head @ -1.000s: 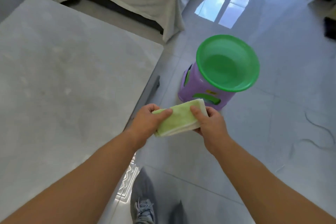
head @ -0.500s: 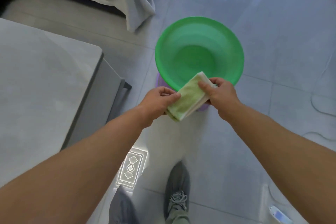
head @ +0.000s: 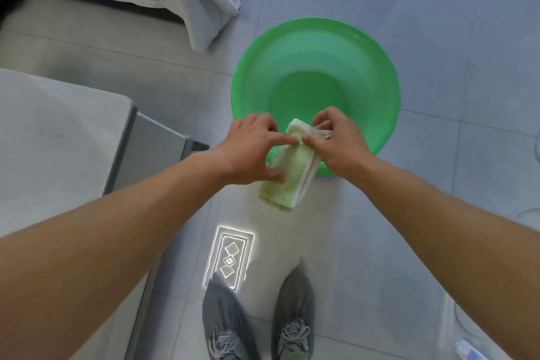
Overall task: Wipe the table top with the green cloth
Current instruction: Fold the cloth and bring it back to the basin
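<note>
While the folded pale-green terry cloth (head: 287, 172) hangs in the air over the near rim of the round green plastic basin (head: 315, 76), it sits right of the grey worktop (head: 58, 140) and touches none of it; I judge the wiping not yet begun. My left grip (head: 251, 152) pinches the cloth's middle, index finger laid across it. My right grip (head: 339, 146) is curled tight on the far edge's layers. If either pinch slackens, I expect the cloth to unfold or drop into the basin or onto the tiled floor (head: 438, 213). I count one cloth, one basin, one worktop, two grips, two grey shoes (head: 293, 321).
</note>
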A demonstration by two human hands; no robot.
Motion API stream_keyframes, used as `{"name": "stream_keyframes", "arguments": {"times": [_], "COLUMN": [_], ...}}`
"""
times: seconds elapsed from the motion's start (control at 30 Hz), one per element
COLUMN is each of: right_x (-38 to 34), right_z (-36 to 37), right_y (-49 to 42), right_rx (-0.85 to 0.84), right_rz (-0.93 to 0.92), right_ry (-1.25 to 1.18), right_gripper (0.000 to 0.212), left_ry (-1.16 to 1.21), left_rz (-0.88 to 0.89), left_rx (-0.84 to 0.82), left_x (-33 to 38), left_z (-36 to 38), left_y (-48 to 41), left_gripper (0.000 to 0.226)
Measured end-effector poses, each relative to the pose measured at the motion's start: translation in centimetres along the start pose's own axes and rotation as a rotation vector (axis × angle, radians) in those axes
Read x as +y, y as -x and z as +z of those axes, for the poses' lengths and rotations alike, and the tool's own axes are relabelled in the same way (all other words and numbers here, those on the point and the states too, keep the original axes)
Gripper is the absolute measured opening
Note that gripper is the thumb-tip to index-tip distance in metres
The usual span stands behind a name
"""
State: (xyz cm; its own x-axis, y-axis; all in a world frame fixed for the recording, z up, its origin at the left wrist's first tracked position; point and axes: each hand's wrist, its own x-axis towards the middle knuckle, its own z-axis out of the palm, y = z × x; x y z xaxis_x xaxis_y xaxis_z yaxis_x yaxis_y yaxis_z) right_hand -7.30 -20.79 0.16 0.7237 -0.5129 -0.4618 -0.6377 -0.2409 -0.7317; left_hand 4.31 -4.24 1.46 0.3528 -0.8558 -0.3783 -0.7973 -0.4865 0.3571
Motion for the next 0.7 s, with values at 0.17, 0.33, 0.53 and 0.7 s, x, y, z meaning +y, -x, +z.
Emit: {"name": "stream_keyframes", "arguments": {"times": [0.17, 0.33, 0.53, 0.7], "right_x": [1.8, 3.2, 3.8, 3.8], "right_z": [0.4, 1.2, 2.2, 2.4], "right_y": [3.2, 4.7, 4.6, 4.6], "right_rx": [-0.092, -0.068, -0.028, -0.036], "right_rz": [-0.184, -0.253, -0.348, -0.367], "right_ry": [0.285, 0.513, 0.536, 0.571], "right_gripper": [0.052, 0.075, 0.063, 0.062], "left_ry": [0.001, 0.029, 0.006, -0.033], "left_rz": [0.031, -0.017, 0.018, 0.013], "left_rx": [0.017, -0.031, -0.006, 0.017], "left_x": [-0.9, -1.5, -1.6, -1.3], "left_z": [0.8, 0.9, 1.3, 1.2], "left_y": [-0.3, -0.4, -0.3, 0.1], "left_gripper": [0.081, 0.08, 0.071, 0.07]}}
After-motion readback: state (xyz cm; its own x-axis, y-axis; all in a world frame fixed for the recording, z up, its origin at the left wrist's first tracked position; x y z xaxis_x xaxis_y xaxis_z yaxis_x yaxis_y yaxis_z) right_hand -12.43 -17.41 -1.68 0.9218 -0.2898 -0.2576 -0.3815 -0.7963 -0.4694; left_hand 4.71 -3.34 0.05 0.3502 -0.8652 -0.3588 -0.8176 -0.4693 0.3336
